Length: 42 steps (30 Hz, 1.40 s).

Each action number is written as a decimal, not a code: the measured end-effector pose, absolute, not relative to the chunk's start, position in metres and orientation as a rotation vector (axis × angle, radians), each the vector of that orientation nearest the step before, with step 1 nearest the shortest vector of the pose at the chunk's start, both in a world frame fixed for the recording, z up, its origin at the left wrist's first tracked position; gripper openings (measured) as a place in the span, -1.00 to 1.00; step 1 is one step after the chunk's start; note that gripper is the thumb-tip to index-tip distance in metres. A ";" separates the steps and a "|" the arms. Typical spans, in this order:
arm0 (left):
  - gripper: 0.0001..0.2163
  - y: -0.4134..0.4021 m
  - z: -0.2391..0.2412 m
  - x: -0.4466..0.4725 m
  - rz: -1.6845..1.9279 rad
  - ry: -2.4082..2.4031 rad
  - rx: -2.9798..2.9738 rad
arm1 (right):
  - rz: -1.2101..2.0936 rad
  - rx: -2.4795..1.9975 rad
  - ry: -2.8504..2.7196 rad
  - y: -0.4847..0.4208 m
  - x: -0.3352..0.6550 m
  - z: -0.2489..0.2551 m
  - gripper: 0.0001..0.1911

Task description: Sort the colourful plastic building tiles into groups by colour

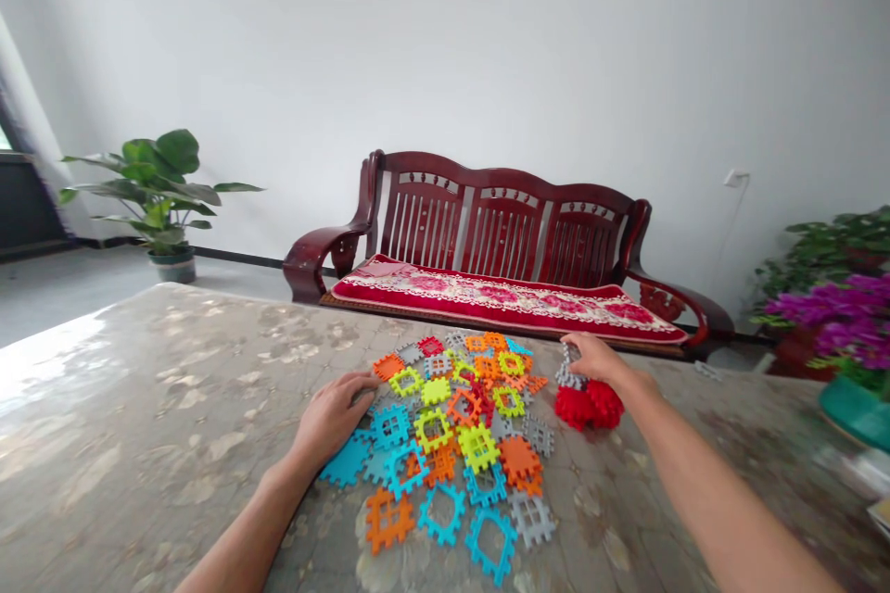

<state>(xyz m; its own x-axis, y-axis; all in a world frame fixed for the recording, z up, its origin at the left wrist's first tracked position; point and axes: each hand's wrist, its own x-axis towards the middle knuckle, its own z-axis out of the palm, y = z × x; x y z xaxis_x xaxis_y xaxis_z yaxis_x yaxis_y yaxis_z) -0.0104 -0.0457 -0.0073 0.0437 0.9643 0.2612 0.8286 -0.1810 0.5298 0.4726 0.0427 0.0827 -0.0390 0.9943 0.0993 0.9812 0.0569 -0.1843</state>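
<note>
Many flat plastic building tiles with toothed edges, in orange, blue, lime green, grey and red, lie in a loose pile on the table. At the pile's left edge my left hand rests palm down with its fingers stretched out, holding nothing. Right of the pile stands a joined structure with a red base and an upright grey section on its left part. My right hand reaches in from the right, its thumb and fingers closed around the grey section. Part of the structure is hidden behind this hand.
A patterned cloth covers the table. Beyond its far edge is a dark red wooden bench with a red floral cover. A potted plant stands at the left. Purple flowers in a teal pot stand at the right.
</note>
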 end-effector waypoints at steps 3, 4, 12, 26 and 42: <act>-0.69 -0.047 -0.005 -0.010 0.846 1.846 2.079 | 0.085 -2.150 -2.119 0.042 0.472 0.084 -0.43; -0.69 -0.047 -0.004 -0.010 0.847 1.847 2.076 | 0.079 -2.190 -2.116 0.040 0.471 0.085 -0.45; -0.68 -0.048 -0.002 -0.008 0.828 1.834 2.074 | -0.002 -2.426 -2.080 0.028 0.459 0.093 -0.53; -0.69 -0.050 0.000 -0.007 0.839 1.837 2.074 | -0.196 -2.491 -2.038 0.020 0.448 0.096 -0.51; -0.72 -0.052 0.001 -0.006 0.877 1.805 2.064 | 0.158 -1.540 -2.465 0.018 0.264 0.067 -0.61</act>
<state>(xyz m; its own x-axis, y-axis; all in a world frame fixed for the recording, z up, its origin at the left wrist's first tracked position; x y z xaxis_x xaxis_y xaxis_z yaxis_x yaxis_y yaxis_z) -0.0055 -0.0520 0.0014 0.0449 0.9628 0.2666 0.8044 -0.1931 0.5618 0.2639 0.0178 0.0671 -0.4212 0.8965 0.1375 0.8716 0.4420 -0.2119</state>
